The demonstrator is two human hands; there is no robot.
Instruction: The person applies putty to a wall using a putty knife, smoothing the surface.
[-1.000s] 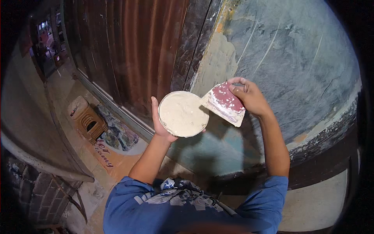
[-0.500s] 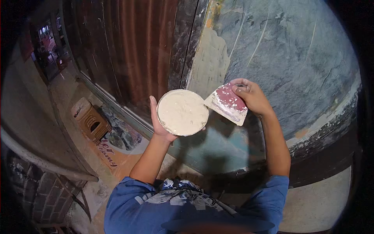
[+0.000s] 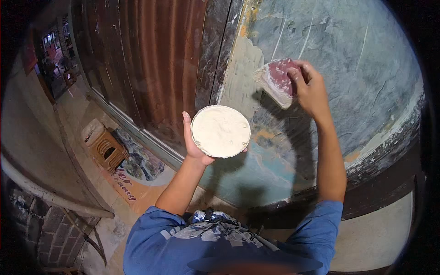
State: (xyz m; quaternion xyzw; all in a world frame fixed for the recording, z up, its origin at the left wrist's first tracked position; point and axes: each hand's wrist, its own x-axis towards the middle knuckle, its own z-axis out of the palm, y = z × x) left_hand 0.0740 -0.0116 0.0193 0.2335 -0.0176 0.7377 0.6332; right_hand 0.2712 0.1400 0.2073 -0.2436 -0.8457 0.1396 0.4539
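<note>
My right grip (image 3: pixel 312 89) pinches the red scraper (image 3: pixel 279 79) near the wall (image 3: pixel 366 96), its long edge facing the tub (image 3: pixel 222 156) my left grip (image 3: pixel 196 152) cradles.

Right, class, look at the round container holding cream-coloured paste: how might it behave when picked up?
The round container is probably heavy for its size, as cream-coloured paste spreads almost edge to edge, though its depth is hidden. The paste seems unlikely to slosh, since its uneven surface holds shape. Smeared edges might feel slippery.
</note>
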